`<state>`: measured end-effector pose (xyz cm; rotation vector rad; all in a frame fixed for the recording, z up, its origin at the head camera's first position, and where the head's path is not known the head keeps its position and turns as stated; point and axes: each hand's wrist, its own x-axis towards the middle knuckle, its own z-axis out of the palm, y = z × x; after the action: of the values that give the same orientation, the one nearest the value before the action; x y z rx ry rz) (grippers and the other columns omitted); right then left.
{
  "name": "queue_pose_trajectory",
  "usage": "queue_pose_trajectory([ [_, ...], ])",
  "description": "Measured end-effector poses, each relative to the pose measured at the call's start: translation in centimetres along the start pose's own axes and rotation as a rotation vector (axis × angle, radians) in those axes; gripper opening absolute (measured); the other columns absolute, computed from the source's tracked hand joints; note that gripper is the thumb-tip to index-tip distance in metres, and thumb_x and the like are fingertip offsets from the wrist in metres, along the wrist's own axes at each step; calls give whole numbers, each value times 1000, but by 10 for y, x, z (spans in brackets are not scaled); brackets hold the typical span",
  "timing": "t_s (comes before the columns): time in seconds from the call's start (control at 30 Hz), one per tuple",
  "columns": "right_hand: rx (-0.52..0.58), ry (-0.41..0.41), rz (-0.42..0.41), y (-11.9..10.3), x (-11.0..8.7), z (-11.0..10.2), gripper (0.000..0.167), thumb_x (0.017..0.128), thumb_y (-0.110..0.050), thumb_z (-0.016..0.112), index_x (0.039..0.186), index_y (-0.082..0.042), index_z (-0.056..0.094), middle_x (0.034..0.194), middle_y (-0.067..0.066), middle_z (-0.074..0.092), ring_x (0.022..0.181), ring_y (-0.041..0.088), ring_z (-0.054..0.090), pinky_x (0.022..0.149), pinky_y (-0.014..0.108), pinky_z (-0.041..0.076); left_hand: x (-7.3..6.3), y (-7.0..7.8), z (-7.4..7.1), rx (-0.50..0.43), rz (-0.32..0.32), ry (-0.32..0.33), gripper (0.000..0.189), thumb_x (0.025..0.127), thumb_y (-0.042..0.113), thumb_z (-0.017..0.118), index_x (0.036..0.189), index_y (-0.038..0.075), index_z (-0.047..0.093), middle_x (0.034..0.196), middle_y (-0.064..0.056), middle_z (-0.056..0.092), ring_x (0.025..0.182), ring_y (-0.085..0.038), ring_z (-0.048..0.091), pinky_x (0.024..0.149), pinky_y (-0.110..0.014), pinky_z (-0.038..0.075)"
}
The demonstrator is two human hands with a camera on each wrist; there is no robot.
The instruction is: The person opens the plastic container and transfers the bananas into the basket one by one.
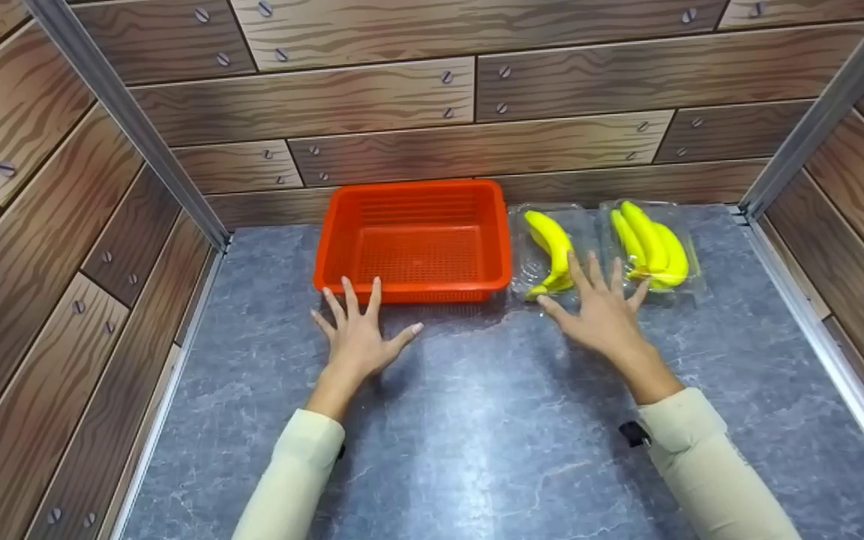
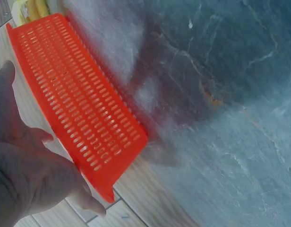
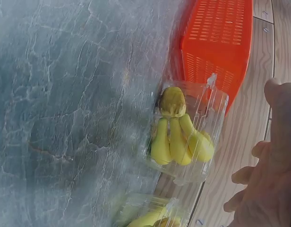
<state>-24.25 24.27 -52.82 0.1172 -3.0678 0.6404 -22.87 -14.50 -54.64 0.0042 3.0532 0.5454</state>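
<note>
An orange-red plastic basket with slotted walls stands against the back wall, nothing inside it. My left hand hovers at its front rim, fingers spread and holding nothing; the left wrist view shows that hand beside the basket's slotted side. To the basket's right is a clear plastic box with yellow bananas in it. Beyond it, another clear box holds several bananas. My right hand, fingers splayed, is in front of these boxes and grips nothing.
The grey marbled tabletop spreads in front of the basket and boxes. Wood-patterned panels enclose it at the back and both sides, with metal strips along the side edges.
</note>
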Motion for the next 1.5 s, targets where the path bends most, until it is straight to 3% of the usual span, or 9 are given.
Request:
queue_pose_trajectory([
  [0.2, 57, 45, 53, 10, 0, -6, 96, 103, -74, 44, 174, -18, 10, 177, 29, 4, 161, 61, -10, 118, 87, -16, -4, 4, 5, -49, 25, 41, 111, 89, 85, 59, 173, 30, 13, 180, -21, -10, 164, -55, -14, 126, -83, -6],
  [0.37, 113, 84, 138, 28, 3, -12, 96, 104, -73, 39, 173, -13, 9, 177, 30, -4, 160, 63, -14, 116, 88, -18, -5, 7, 9, -72, 41, 38, 110, 89, 84, 60, 173, 30, 14, 180, -20, -9, 165, -53, -16, 126, -81, -8],
  [0.67, 250, 232, 408, 71, 18, -17, 93, 105, -62, 42, 173, -16, -1, 175, 28, -19, 161, 54, -26, 122, 82, -18, -7, 14, 9, -150, 68, 76, 101, 92, 75, 64, 172, 29, 23, 181, -20, 0, 166, -52, -12, 127, -81, -7],
  [0.83, 353, 236, 597, 90, 30, -21, 102, 101, -67, 42, 171, -16, -12, 170, 26, -32, 159, 47, -34, 124, 80, -16, -11, 23, 10, -171, 93, 77, 99, 93, 75, 64, 172, 31, 23, 181, -20, 0, 166, -50, -14, 126, -82, -5],
  [0.97, 416, 219, 694, 99, 37, -23, 107, 100, -71, 41, 170, -15, -16, 168, 28, -36, 160, 45, -34, 126, 79, -12, -17, 31, 12, -216, 136, 83, 96, 94, 72, 65, 171, 31, 25, 181, -21, 3, 166, -49, -12, 127, -80, -6],
  [1.23, 506, 232, 792, 111, 41, -14, 112, 96, -70, 55, 173, -15, -5, 176, 34, -11, 167, 50, -9, 133, 72, 6, -21, 40, 18, -270, 191, 157, 83, 97, 63, 67, 167, 25, 40, 179, -22, 18, 168, -49, 0, 129, -78, 2],
  [1.5, 600, 260, 789, 115, 45, -14, 114, 94, -65, 62, 173, -20, -8, 178, 28, 0, 165, 50, 13, 137, 56, 20, -21, 43, 22, -308, 211, 201, 70, 100, 47, 70, 160, 16, 50, 174, -23, 31, 166, -50, 13, 130, -76, 7],
])
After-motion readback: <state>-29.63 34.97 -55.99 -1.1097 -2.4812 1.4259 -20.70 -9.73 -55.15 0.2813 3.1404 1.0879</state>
